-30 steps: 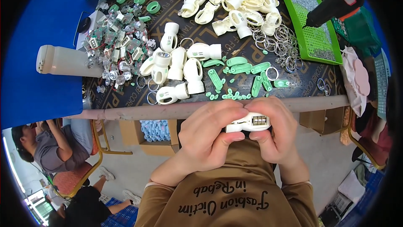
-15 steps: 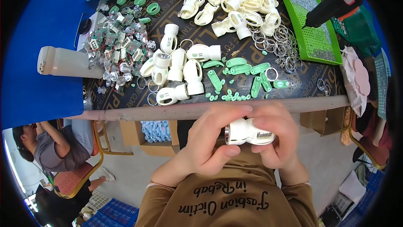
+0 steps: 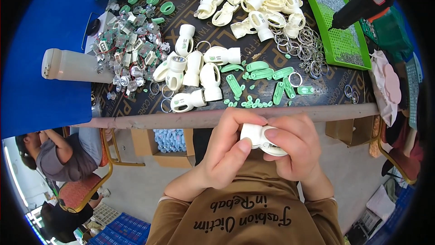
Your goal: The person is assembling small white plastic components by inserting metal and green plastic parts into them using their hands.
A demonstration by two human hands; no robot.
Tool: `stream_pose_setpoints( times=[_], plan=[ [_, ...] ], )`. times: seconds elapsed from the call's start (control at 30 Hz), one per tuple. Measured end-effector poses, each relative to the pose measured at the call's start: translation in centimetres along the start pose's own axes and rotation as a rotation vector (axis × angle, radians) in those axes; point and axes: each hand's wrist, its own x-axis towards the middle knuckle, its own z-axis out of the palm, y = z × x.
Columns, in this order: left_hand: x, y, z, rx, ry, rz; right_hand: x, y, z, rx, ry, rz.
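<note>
Flashlight casing [image 3: 251,135] in white plastic sits off the surface [image 3: 324,93], just on our side of its near edge and in front of our brown shirt [image 3: 253,199]. We judge it light and stiff, with a smooth, rounded shell that may feel a little slippery. The shell looks sturdy enough, but anything inside it could be more delicate, so we would press gently around its openings. Good places to take hold are the broad collar at its left end and the solid sides of the rounded body at its right.

The casing lies between our hands, the collar toward the left and the body sloping right and nearer to us. Our left hand [image 3: 224,152] pinches the collar, thumb on the near-left side and a fingertip by the far rim. Our right hand [image 3: 297,145] grasps the body, its fingers lying over the top and right side and partly covering an opening, so we cannot tell what is inside.

Beyond the fingers, green plastic strips [image 3: 278,92] lie close to the near edge. More white flashlights [image 3: 192,70] cluster to their left, next to a heap of small circuit boards [image 3: 131,45]. Metal split rings [image 3: 301,45] lie farther right, beside a green tray [image 3: 340,43].
</note>
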Motion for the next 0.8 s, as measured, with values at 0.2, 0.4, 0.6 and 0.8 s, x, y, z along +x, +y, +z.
stream_pose_setpoints(
  times=[0.2,0.4,0.6,0.8],
  plan=[
    [0.6,1.3,0.0,-0.098,-0.009,-0.153,0.3,0.3,-0.8,0.039,-0.052,0.056],
    [0.9,1.9,-1.0,-0.012,-0.101,-0.427,1.0,0.6,-1.5,0.083,-0.174,0.073],
    [1.0,0.4,-0.8,0.13,-0.05,-0.356,0.7,0.9,-1.1,-0.006,-0.219,0.055],
    [2.1,0.4,-1.4,0.051,-0.097,-0.439,0.0,1.5,-1.2,0.016,-0.192,0.11]
  ],
)
